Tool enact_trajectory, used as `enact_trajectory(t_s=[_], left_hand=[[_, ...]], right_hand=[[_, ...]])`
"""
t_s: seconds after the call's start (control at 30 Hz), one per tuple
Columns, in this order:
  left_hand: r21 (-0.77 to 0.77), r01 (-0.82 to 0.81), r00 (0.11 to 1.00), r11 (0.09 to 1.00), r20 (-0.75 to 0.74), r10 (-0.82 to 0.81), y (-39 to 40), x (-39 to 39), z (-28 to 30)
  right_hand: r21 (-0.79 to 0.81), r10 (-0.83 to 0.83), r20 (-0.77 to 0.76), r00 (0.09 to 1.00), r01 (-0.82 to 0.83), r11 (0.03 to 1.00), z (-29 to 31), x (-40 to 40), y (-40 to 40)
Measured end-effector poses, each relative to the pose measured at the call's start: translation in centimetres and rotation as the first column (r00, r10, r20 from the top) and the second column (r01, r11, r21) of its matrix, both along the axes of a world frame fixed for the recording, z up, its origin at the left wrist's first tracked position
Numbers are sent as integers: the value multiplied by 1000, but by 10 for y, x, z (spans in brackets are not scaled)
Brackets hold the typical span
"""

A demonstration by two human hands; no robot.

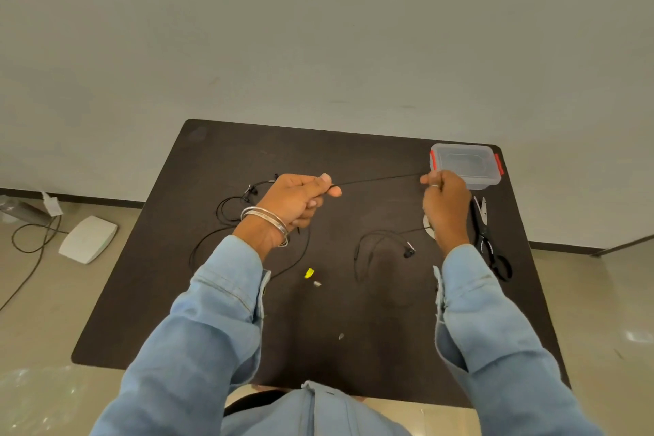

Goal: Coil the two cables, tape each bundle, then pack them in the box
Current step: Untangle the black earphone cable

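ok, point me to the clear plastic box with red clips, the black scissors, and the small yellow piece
clear plastic box with red clips [465,166]: head view, lid centre
black scissors [490,244]: head view, pivot area
small yellow piece [309,273]: head view, its middle

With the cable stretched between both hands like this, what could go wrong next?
1. The cable is pulled taut between the left hand and right hand; its slack trails across the table, so loops may snag or tangle while coiling.
2. The second cable lies close under the right hand and could get dragged along.
3. The scissors lie beside the right forearm and might be knocked.
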State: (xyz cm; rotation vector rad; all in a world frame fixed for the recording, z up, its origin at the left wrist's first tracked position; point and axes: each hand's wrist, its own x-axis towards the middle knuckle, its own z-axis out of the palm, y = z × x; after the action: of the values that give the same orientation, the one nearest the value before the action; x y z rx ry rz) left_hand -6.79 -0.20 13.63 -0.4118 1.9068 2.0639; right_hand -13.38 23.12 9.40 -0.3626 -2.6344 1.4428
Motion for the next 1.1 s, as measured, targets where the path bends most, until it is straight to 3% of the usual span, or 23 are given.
enact_trajectory(t_s=[0.07, 0.13, 0.23, 0.33, 0.43, 0.5, 0.63, 0.8, 0.9, 0.97, 1.03, 1.1], left_hand=[[41, -36, 999, 999, 29, 35, 6, 0, 1], [58, -58, 997, 997, 52, 55, 14, 0, 3], [42, -39, 998, 998, 61, 36, 23, 0, 5], [18, -8, 998, 1000, 60, 7, 24, -1, 8], [-17, 52, 996, 998, 69, -51, 20, 1, 9], [-45, 86, 993, 995, 81, -82, 15, 3, 7], [-58, 119, 989, 991, 95, -113, -5, 6, 3], [63, 28, 990, 998, 137, -37, -24, 7, 2], [279, -60, 975, 959, 220, -3, -23, 6, 4], [430, -108, 966, 896, 259, -8, -18, 5, 5], [519, -143, 957, 843, 291, -16, -11, 4, 6], [553, -150, 943, 820, 328, -48, -2, 4, 4]], right_hand=[[319, 126, 92, 988, -149, 936, 1, 0, -6], [421, 369, 15, 929, -340, 841, 7, 5, -18], [170, 669, -161, 726, -647, 743, 18, 21, -37], [52, 708, -254, 659, -722, 690, 21, 30, -44], [21, 647, -262, 716, -666, 745, 14, 26, -37], [-29, 549, -233, 802, -570, 821, 9, 22, -28], [-174, 140, -145, 979, -165, 971, 2, 9, 2], [-214, -268, 59, 962, 275, 938, -14, 0, 36], [-110, -333, 253, 908, 369, 923, -29, 0, 42], [119, -211, 366, 906, 180, 977, -34, 7, 39], [355, 10, 329, 944, -133, 925, -30, 17, 27], [289, 324, 140, 936, -352, 890, -16, 29, 9]])
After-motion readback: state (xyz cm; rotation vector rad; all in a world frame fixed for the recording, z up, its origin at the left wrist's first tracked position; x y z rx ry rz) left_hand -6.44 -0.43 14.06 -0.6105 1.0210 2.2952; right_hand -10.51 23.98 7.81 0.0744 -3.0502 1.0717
